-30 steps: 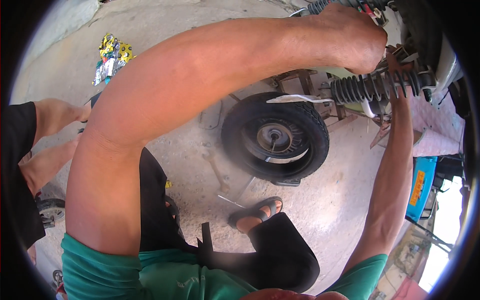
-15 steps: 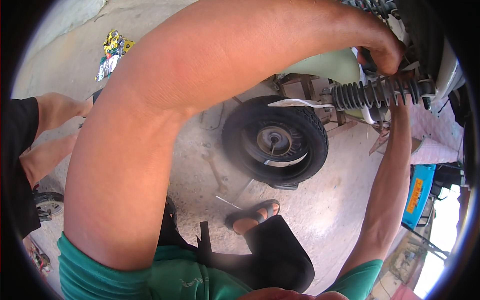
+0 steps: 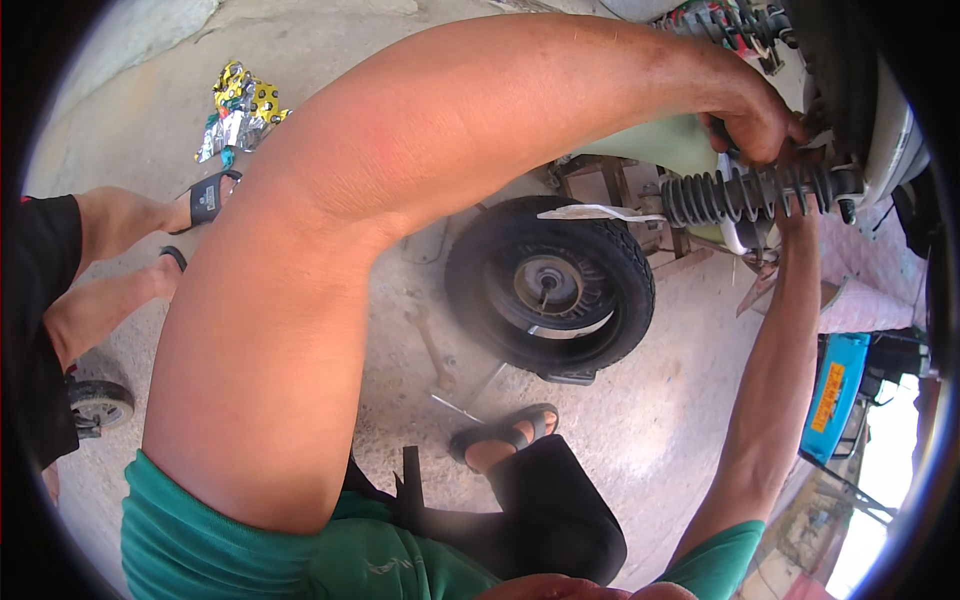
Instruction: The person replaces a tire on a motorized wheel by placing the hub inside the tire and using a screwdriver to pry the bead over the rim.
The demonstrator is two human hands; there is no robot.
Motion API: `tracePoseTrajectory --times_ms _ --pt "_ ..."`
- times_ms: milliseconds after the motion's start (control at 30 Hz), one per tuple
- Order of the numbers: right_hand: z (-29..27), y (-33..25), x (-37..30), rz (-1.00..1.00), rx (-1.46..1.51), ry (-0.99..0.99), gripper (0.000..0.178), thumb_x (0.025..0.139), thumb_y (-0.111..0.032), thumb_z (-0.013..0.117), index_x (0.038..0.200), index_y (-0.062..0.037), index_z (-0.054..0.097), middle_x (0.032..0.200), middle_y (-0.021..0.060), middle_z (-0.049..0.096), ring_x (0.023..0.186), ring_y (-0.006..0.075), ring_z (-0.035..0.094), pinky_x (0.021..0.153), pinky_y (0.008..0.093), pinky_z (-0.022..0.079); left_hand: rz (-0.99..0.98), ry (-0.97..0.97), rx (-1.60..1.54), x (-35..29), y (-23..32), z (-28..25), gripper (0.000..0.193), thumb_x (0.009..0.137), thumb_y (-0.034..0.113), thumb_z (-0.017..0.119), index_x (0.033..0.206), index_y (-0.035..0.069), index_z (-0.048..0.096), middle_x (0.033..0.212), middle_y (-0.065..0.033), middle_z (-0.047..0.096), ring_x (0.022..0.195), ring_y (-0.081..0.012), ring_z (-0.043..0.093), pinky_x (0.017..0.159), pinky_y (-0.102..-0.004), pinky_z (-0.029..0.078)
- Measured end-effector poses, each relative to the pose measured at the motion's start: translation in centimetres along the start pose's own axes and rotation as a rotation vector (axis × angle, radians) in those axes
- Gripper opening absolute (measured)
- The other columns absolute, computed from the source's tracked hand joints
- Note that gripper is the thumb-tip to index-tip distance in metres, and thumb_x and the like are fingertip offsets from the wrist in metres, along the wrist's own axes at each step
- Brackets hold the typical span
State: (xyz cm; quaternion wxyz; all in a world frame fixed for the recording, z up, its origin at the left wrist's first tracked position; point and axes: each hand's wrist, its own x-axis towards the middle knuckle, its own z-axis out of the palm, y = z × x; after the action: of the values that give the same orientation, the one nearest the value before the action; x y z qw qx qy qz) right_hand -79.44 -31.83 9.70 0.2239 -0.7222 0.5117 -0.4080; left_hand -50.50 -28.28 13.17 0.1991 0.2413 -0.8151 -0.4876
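Observation:
My left hand (image 3: 757, 122) reaches in at the upper right, its fingers curled beside the vehicle's dark underside. Whatever it grips is hidden. Just below it lies a shock absorber (image 3: 745, 195) with a black coil spring, running sideways in the picture. My right hand (image 3: 799, 160) comes up from below behind that spring, close to the left one; the spring hides most of its fingers. A pale green body panel (image 3: 655, 142) shows under my left forearm. From the spring's left end sticks out a thin whitish strip (image 3: 590, 212).
A wheel with a black tyre (image 3: 625, 300) lies on the concrete floor, with a wrench (image 3: 432, 350) and a metal rod (image 3: 456, 406) nearby. Another person's legs (image 3: 115, 235) stand at left. A second coil spring (image 3: 735, 28) is above; a blue box (image 3: 838, 395) stands at right.
My left arm has come down a little, uncovering more of the second spring at the top. Its hand has shifted slightly. My right arm stays nearly in place behind the shock absorber.

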Motion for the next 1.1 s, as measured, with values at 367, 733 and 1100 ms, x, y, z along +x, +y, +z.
tracePoseTrajectory --times_ms 367,733,1100 --pt "-0.4 -0.2 -0.3 -0.132 -0.054 -0.116 0.039 0.095 -0.015 0.065 0.133 -0.0052 0.06 0.133 0.0052 0.064 0.125 0.0168 0.056 0.108 0.0326 0.04 0.083 0.203 0.64 -4.1 -1.0 -0.4 0.072 0.082 0.004 0.053 0.153 0.017 0.046 0.123 -0.017 0.067 0.098 -0.0323 0.068 0.086 -0.0379 0.055" --pt "-0.2 -2.0 -1.8 -0.228 -0.258 -0.119 0.03 0.098 -0.011 0.061 0.127 -0.0062 0.067 0.129 0.0101 0.066 0.115 0.0194 0.06 0.103 0.033 0.045 -0.217 0.449 -0.039 -31.8 -5.4 0.6 0.065 0.083 0.004 0.063 0.147 0.013 0.054 0.118 -0.0093 0.06 0.092 -0.0129 0.059 0.085 -0.0288 0.05" --pt "1.6 -4.6 -1.8 -0.103 -0.97 0.02 0.044 0.099 -0.005 0.046 0.139 -0.0132 0.062 0.141 0.0202 0.058 0.129 0.0382 0.055 0.108 0.041 0.043 -0.62 -0.371 0.248 -42.5 -18.1 16.4 0.049 0.086 0.016 0.068 0.134 0.007 0.061 0.119 -0.0175 0.068 0.109 -0.0359 0.065 0.095 -0.0448 0.051"
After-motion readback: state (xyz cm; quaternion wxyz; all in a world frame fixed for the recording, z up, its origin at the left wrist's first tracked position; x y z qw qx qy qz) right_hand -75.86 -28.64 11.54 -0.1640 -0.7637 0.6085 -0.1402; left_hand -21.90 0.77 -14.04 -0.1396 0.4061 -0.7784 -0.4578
